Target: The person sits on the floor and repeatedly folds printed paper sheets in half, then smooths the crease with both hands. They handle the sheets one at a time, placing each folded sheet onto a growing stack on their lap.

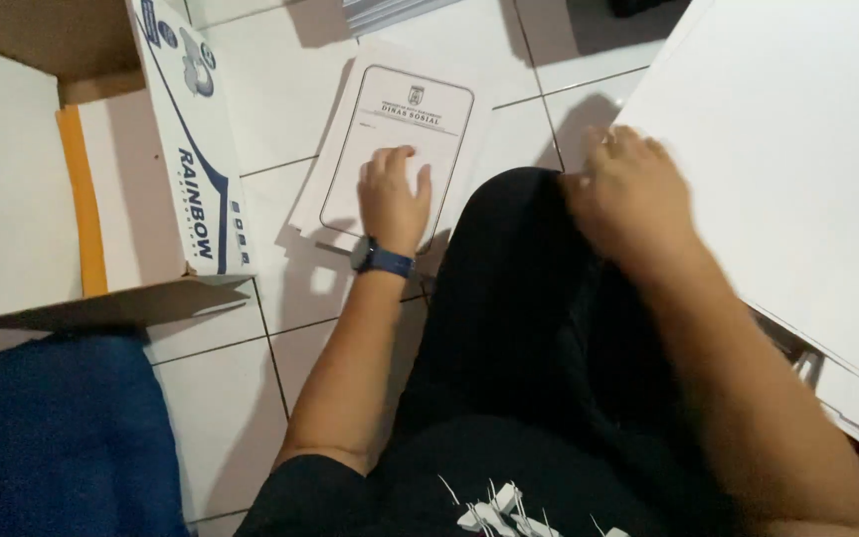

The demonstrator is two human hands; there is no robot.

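On the white tiled floor [241, 398], the person sits with a black-clad knee [529, 298] raised between the two bare forearms. The left forearm runs up from the lower middle of the view, straight and nearly vertical, with a dark blue wristwatch [382, 259] at the wrist. The left hand [395, 199] lies palm down on a stack of printed forms [395, 139], fingers extended and slightly spread, thumb out to the side; it presses flat on the top sheet and grips nothing. The stack lies on the floor just beyond the knee, its long axis running away from the person and leaning slightly rightward, its header end farthest off.

The right forearm comes in from the lower right corner, angled up and leftward. The right hand [633, 194] is blurred, knuckles up and fingers curled loosely, resting at the left edge of a large white sheet pile [797, 159] that fills the upper right; whether it pinches a sheet I cannot tell.

To the left stands an open cardboard box [191, 139], flap upright, beside a blue cloth [52, 438].
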